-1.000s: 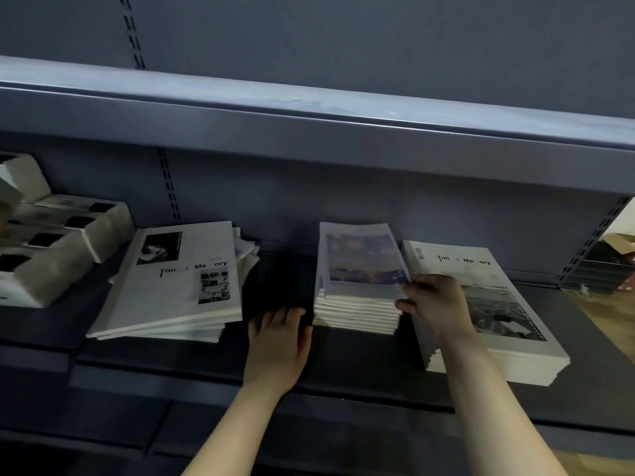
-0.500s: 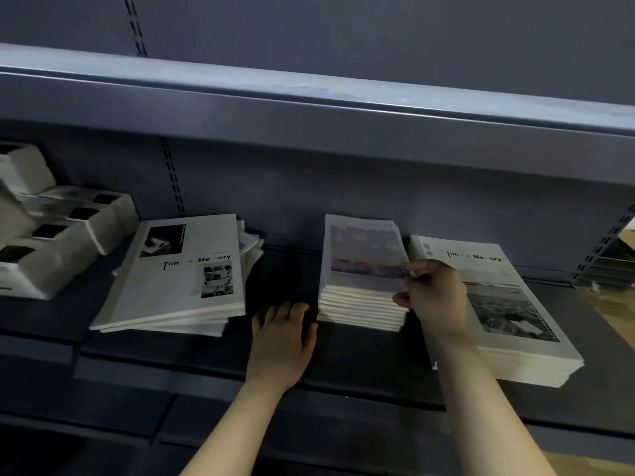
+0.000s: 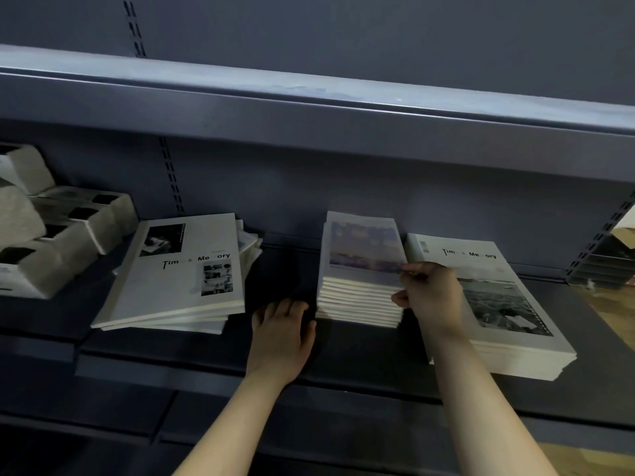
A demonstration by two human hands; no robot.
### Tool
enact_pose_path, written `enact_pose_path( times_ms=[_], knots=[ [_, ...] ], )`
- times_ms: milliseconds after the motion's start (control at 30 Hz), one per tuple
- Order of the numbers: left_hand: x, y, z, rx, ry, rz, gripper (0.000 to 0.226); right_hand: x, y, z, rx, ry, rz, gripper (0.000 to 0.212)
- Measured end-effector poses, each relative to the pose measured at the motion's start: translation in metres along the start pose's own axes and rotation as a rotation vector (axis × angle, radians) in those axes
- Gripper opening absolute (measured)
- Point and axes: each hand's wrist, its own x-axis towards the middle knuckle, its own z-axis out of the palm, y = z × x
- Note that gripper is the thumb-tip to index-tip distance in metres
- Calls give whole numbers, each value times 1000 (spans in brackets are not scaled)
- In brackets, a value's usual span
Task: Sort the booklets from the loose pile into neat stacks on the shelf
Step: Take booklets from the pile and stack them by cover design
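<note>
A loose pile of white booklets (image 3: 178,283) lies fanned out on the dark shelf (image 3: 360,355), left of centre; its top cover reads "Time & Memory". A neat stack of smaller booklets (image 3: 360,269) with a purple photo cover stands in the middle. A larger neat stack (image 3: 508,304) with a black-and-white sea photo sits to its right. My left hand (image 3: 280,334) rests flat on the shelf, fingers apart, just left of the small stack. My right hand (image 3: 433,297) presses against that stack's right side, fingertips pinching the top cover's edge.
Grey pulp cartons (image 3: 51,235) with dark openings are piled at the shelf's left end. An upper shelf board (image 3: 309,97) overhangs the booklets. A dark wire rack (image 3: 611,266) and wooden floor show at the far right.
My right hand slid slightly back along the small stack's right edge, fingertips now at the top cover. My left hand stayed flat on the shelf.
</note>
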Motion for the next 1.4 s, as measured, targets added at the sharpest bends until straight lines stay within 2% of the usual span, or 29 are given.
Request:
enact_pose_path(
  times_ms=[133, 233, 300, 367, 467, 600, 700, 800, 933, 1000, 1100, 1233, 1300, 1400],
  knots=[
    [-5, 1, -7, -20, 40, 62, 31, -10, 0, -2, -144, 14, -105, 16],
    [-14, 3, -21, -51, 124, 132, 21, -24, 5, -2, -239, 124, -243, 6],
    [-18, 2, -32, -14, 215, 150, 17, -39, 11, -1, -224, 191, -301, 6],
    [-18, -3, -46, 19, 302, 138, 16, -53, 17, 5, -183, 179, -293, 9],
    [-14, -24, -71, 62, 360, -3, 19, -70, 25, 16, -200, 105, -309, 10],
    [-10, -68, -103, 146, 217, -377, 44, -81, 31, 28, -286, -185, -196, 6],
    [-10, -100, -125, 212, 138, -584, 59, -86, 33, 36, -377, -305, -132, 3],
    [-10, -123, -138, 129, 122, -675, 66, -90, 30, 43, -428, -324, -140, 3],
    [-5, -141, -148, 88, 53, -697, 82, -93, 26, 48, -478, -331, -140, 3],
    [-2, -141, -152, 17, 58, -724, 82, -94, 25, 49, -486, -327, -146, 4],
    [2, -135, -154, -83, 161, -713, 77, -96, 25, 49, -478, -320, -145, 5],
    [1, -132, -148, -265, 354, -586, 42, -97, 24, 46, -461, -337, -127, 8],
    [-3, -134, -144, -450, 442, -522, 34, -97, 23, 44, -447, -350, -126, 9],
    [-7, -129, -140, -895, 525, -475, 31, -99, 20, 43, -382, -387, -128, 6]
  ],
)
